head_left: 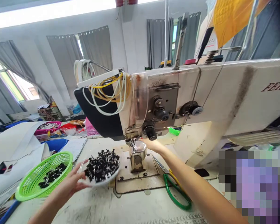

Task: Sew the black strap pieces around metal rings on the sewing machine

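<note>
My left hand (73,179) is closed on the left rim of a white bowl (108,180). Small black fabric pieces with white marks (101,165) are heaped in that bowl. It is beside the needle area of a sewing machine (214,93), on the left of the metal post (138,157). My right arm reaches behind the machine's head, and of my right hand (152,145) only the back and wrist show; the fingers are hidden. Below that forearm lie scissors (167,186) with green and yellow handles, partly covered by the arm.
A green plastic basket (23,189) with more black pieces stands at the left. Behind it are a spiral notebook (77,146) and a blue container (57,144). White sheets (11,140) spread over the far left. A ruler (177,218) lies along the front edge.
</note>
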The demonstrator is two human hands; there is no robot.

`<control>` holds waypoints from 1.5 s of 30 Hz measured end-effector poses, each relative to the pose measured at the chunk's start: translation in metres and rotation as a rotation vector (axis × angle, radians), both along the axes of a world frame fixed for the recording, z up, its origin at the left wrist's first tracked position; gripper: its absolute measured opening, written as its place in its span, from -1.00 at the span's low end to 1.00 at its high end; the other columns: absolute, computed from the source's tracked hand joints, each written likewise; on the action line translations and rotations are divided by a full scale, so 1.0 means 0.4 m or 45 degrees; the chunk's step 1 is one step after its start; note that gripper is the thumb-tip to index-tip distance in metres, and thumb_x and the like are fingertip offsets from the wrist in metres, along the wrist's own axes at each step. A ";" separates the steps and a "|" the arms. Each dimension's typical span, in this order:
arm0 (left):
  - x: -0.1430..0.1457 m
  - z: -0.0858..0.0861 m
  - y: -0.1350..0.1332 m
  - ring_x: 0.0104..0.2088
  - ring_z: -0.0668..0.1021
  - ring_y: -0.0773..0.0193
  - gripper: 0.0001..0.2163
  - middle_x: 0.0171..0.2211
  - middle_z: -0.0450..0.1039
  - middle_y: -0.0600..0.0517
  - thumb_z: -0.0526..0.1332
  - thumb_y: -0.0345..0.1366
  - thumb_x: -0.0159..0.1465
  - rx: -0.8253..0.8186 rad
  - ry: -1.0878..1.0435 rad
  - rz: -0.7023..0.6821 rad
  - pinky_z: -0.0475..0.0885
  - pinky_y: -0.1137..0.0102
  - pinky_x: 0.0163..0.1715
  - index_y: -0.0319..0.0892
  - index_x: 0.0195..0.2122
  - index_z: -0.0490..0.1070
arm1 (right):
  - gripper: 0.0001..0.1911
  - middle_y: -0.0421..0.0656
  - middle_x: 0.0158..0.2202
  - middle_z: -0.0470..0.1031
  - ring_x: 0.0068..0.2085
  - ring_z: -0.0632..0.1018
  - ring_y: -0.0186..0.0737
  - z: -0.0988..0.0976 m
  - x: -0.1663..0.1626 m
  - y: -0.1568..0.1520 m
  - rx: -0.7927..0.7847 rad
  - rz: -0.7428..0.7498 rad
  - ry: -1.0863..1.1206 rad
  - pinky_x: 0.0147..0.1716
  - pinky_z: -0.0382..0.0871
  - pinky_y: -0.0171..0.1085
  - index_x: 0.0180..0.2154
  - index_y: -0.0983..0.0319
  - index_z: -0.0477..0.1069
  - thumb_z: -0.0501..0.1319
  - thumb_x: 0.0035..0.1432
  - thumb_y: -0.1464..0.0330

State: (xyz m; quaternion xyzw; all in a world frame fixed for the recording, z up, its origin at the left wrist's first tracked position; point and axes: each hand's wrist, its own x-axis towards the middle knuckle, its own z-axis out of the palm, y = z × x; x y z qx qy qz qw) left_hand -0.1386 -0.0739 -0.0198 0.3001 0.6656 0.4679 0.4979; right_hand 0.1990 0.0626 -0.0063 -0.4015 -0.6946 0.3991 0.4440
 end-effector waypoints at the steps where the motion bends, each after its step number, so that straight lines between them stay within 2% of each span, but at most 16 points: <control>1: -0.009 -0.019 -0.057 -0.70 0.47 0.37 -0.24 -0.59 0.39 0.22 0.39 -0.43 0.09 -0.040 0.010 0.010 0.55 0.44 -0.53 -0.09 0.33 0.19 | -0.74 -0.10 -0.07 0.53 -0.14 0.60 -0.15 -0.013 0.022 -0.024 -0.005 -0.012 0.009 -0.17 0.54 -0.11 -0.02 0.29 0.45 0.23 0.35 0.26; 2: -0.009 -0.039 -0.111 -0.73 0.42 0.39 -0.20 -0.64 0.36 0.24 0.42 -0.40 0.03 -0.068 0.014 -0.007 0.48 0.50 -0.64 -0.07 0.32 0.21 | -0.73 -0.16 -0.12 0.54 -0.13 0.60 -0.12 -0.030 0.047 -0.058 -0.006 -0.044 0.020 -0.15 0.52 -0.14 -0.08 0.32 0.50 0.15 0.40 0.26; 4: 0.020 -0.081 -0.195 -0.69 0.43 0.36 -0.20 -0.57 0.45 0.19 0.44 -0.32 -0.04 -0.133 -0.073 -0.043 0.48 0.48 -0.66 0.00 0.28 0.29 | -0.77 -0.15 -0.26 0.58 -0.27 0.59 -0.21 -0.071 0.096 -0.152 -0.029 -0.167 0.036 -0.23 0.51 -0.22 -0.12 0.29 0.53 0.19 0.34 0.29; 6: 0.079 -0.117 -0.241 -0.60 0.51 0.32 -0.32 -0.26 0.61 0.06 0.43 -0.27 -0.05 -0.206 -0.103 -0.083 0.59 0.35 -0.54 0.07 0.17 0.42 | -0.78 -0.18 -0.40 0.57 -0.41 0.55 -0.23 -0.109 0.123 -0.263 -0.071 -0.219 0.008 -0.40 0.46 -0.28 -0.16 0.25 0.56 0.21 0.29 0.27; 8: 0.151 -0.144 -0.248 -0.52 0.56 0.28 -0.41 0.02 0.57 -0.01 0.45 -0.25 -0.06 -0.168 -0.087 -0.157 0.61 0.31 -0.49 0.04 0.07 0.51 | -0.83 -0.17 -0.35 0.59 -0.38 0.57 -0.21 -0.138 0.123 -0.362 -0.094 -0.164 -0.052 -0.37 0.47 -0.28 -0.19 0.20 0.58 0.27 0.24 0.29; 11: 0.247 -0.168 -0.215 -0.50 0.58 0.28 -0.44 0.05 0.56 -0.06 0.48 -0.18 -0.06 -0.127 -0.133 -0.198 0.62 0.27 -0.41 -0.05 0.03 0.52 | -0.79 -0.13 -0.21 0.60 -0.23 0.60 -0.17 -0.169 0.095 -0.442 0.109 -0.014 -0.233 -0.19 0.49 -0.24 -0.11 0.14 0.57 0.22 0.27 0.41; 16: 0.321 -0.181 -0.152 -0.60 0.56 0.30 -0.48 -0.08 0.63 -0.05 0.45 -0.10 0.04 0.015 -0.123 -0.261 0.60 0.31 -0.47 -0.13 0.03 0.48 | -0.67 -0.10 -0.15 0.57 -0.19 0.60 -0.15 -0.190 0.061 -0.411 0.192 -0.121 -0.468 -0.18 0.52 -0.22 0.01 0.16 0.50 0.14 0.27 0.52; 19: 0.327 -0.173 -0.138 -0.63 0.54 0.32 -0.56 -0.15 0.65 -0.04 0.41 -0.11 0.09 0.051 -0.037 -0.259 0.54 0.39 -0.55 -0.13 -0.02 0.51 | -0.66 -0.08 -0.15 0.55 -0.15 0.58 -0.09 -0.183 0.047 -0.362 0.203 -0.068 -0.594 -0.15 0.51 -0.16 -0.06 0.16 0.54 0.17 0.21 0.59; 23: 0.322 -0.123 -0.134 -0.50 0.60 0.21 -0.61 -0.09 0.59 -0.06 0.39 -0.07 0.11 0.159 0.395 -0.150 0.48 0.46 -0.62 -0.06 -0.04 0.56 | -0.72 -0.15 -0.28 0.54 -0.26 0.58 -0.15 -0.163 0.039 -0.316 0.200 0.019 -0.639 -0.28 0.48 -0.24 -0.33 0.16 0.61 0.24 0.13 0.63; 26: 0.335 -0.075 -0.129 -0.38 0.61 0.15 -0.64 -0.09 0.57 -0.09 0.37 -0.07 0.15 0.284 0.624 -0.066 0.46 0.49 -0.62 -0.03 -0.04 0.57 | -0.79 -0.16 -0.26 0.58 -0.26 0.60 -0.21 -0.142 0.045 -0.310 0.149 0.030 -0.410 -0.27 0.48 -0.30 -0.29 0.15 0.63 0.29 0.19 0.56; 28: 0.360 -0.054 -0.118 -0.33 0.63 0.14 -0.64 -0.10 0.60 -0.09 0.37 -0.04 0.16 0.272 0.401 -0.130 0.53 0.47 -0.51 -0.02 -0.05 0.60 | -0.80 -0.19 -0.30 0.61 -0.27 0.61 -0.25 -0.131 0.049 -0.320 0.122 0.052 -0.178 -0.26 0.49 -0.34 -0.26 0.14 0.62 0.28 0.22 0.54; 30: 0.392 -0.049 -0.102 -0.31 0.65 0.15 -0.59 -0.14 0.63 -0.09 0.41 0.01 0.11 0.122 -0.037 -0.270 0.58 0.42 -0.40 -0.04 -0.06 0.62 | -0.75 -0.22 -0.30 0.63 -0.27 0.63 -0.27 -0.126 0.052 -0.336 0.182 0.054 -0.007 -0.26 0.51 -0.36 -0.23 0.12 0.61 0.27 0.20 0.57; 32: 0.422 -0.055 -0.083 -0.36 0.66 0.20 -0.56 -0.28 0.64 -0.07 0.47 0.02 0.04 -0.068 -0.438 -0.396 0.57 0.45 -0.42 -0.11 -0.12 0.63 | -0.67 -0.22 -0.27 0.64 -0.26 0.64 -0.28 -0.129 0.053 -0.349 0.288 0.027 0.071 -0.25 0.53 -0.39 -0.20 0.10 0.61 0.25 0.16 0.62; 34: 0.441 -0.064 -0.069 -0.42 0.64 0.28 -0.61 -0.43 0.61 -0.02 0.53 -0.06 -0.02 -0.162 -0.655 -0.429 0.53 0.54 -0.46 -0.18 -0.24 0.63 | -0.63 -0.23 -0.25 0.65 -0.26 0.65 -0.29 -0.135 0.054 -0.357 0.345 -0.003 0.088 -0.25 0.55 -0.40 -0.19 0.08 0.61 0.24 0.14 0.65; 41: 0.453 -0.068 -0.063 -0.46 0.63 0.39 -0.70 -0.46 0.58 0.07 0.59 -0.19 -0.08 -0.147 -0.751 -0.226 0.53 0.62 -0.44 -0.19 -0.38 0.60 | -0.61 -0.21 -0.27 0.66 -0.26 0.66 -0.25 -0.140 0.057 -0.357 0.369 -0.032 0.092 -0.25 0.57 -0.36 -0.18 0.06 0.62 0.23 0.15 0.64; 45: 0.457 -0.069 -0.062 -0.43 0.64 0.38 -0.67 -0.49 0.62 0.07 0.64 -0.25 -0.21 -0.073 -0.733 -0.085 0.53 0.63 -0.37 -0.19 -0.47 0.59 | -0.63 -0.10 -0.11 0.62 -0.11 0.64 -0.12 -0.135 0.053 -0.367 0.339 -0.074 0.009 -0.11 0.56 -0.22 -0.08 0.06 0.60 0.24 0.15 0.55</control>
